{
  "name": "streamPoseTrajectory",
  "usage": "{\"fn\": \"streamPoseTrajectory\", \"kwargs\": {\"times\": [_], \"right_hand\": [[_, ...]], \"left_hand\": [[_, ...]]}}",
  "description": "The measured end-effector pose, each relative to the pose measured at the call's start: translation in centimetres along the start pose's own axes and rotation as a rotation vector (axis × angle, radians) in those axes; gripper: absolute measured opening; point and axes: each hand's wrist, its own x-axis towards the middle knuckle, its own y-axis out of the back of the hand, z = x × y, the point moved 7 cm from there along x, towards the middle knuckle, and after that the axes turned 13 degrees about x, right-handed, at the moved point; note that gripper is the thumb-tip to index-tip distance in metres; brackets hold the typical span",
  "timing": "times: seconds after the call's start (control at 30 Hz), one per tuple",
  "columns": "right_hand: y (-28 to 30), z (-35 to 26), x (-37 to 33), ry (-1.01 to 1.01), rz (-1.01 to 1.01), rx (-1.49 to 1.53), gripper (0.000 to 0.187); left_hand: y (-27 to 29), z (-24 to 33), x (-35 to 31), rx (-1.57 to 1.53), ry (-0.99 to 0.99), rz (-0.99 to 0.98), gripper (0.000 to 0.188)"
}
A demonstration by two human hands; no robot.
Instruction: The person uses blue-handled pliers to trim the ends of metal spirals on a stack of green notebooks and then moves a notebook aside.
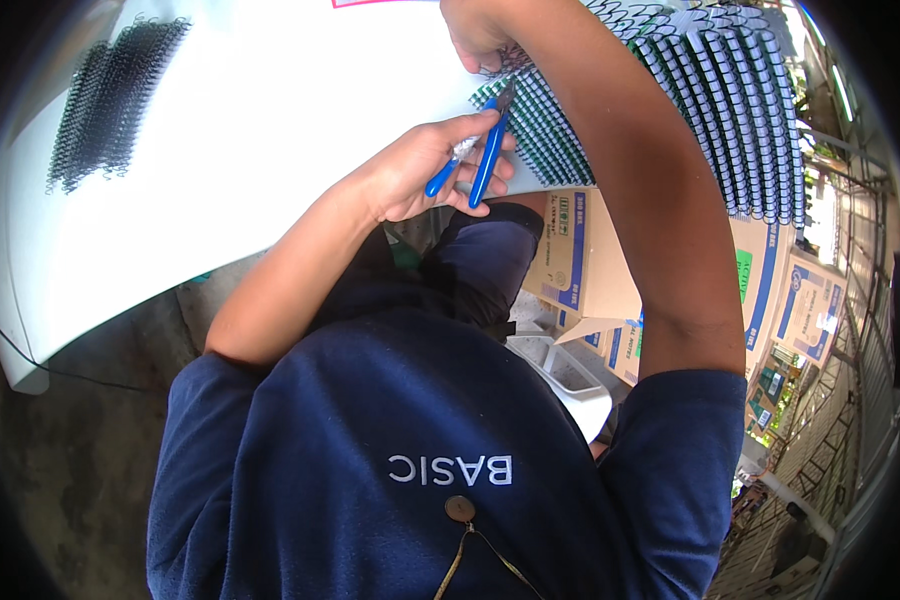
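My left hand (pixel 418 165) is wrapped loosely around blue-handled cutting pliers (pixel 488 165), some fingers spread behind the handles. The handles stand apart, with something whitish between them. The dark jaws point up to the near corner of a stack of spiral-bound notebooks (pixel 550 125), bound with dark green and black coils. My right hand (pixel 475 35) reaches across from the right, its fingers bent down and closed at a dark spiral coil (pixel 510 62) at the edge of this stack. Its fingertips are partly hidden.
A bundle of loose black spiral coils (pixel 120 105) lies on the left of the white table (pixel 270 90). More coil-bound notebooks (pixel 730 110) are stacked at the right. Below them stand cardboard boxes (pixel 605 265) and a white plastic chair (pixel 570 380). A cable (pixel 70 372) hangs at the lower left.
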Motion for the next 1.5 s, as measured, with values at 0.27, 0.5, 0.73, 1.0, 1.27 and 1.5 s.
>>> {"fn": "streamPoseTrajectory", "kwargs": {"times": [0.27, 0.5, 0.73, 1.0, 1.27, 1.5], "right_hand": [[0.3, 0.2, -0.5, 0.047, 0.007, -0.016, 0.012], [-0.1, 0.5, 0.1, 0.113, -0.048, 0.075, 0.013], [-0.4, 0.9, 0.9, 0.073, -0.076, 0.107, 0.016], [0.2, 0.6, 0.1, 0.106, 0.009, 0.098, 0.02], [0.6, 0.3, -0.8, 0.128, 0.068, 0.175, 0.018], [0.6, 0.6, -4.1, -0.129, -0.082, -0.007, 0.017]], "left_hand": [[-0.2, -0.1, 0.4, 0.012, -0.044, 0.041, 0.055], [-0.5, -0.1, 0.3, 0.07, -0.014, 0.143, 0.055], [0.1, 0.2, 0.8, 0.135, -0.04, 0.136, 0.056], [-0.8, 0.3, 0.1, 0.091, -0.039, 0.102, 0.057], [-0.5, 0.9, 0.0, 0.203, -0.037, 0.091, 0.058], [-1.7, 1.1, 0.1, 0.131, -0.076, 0.057, 0.058]]}}
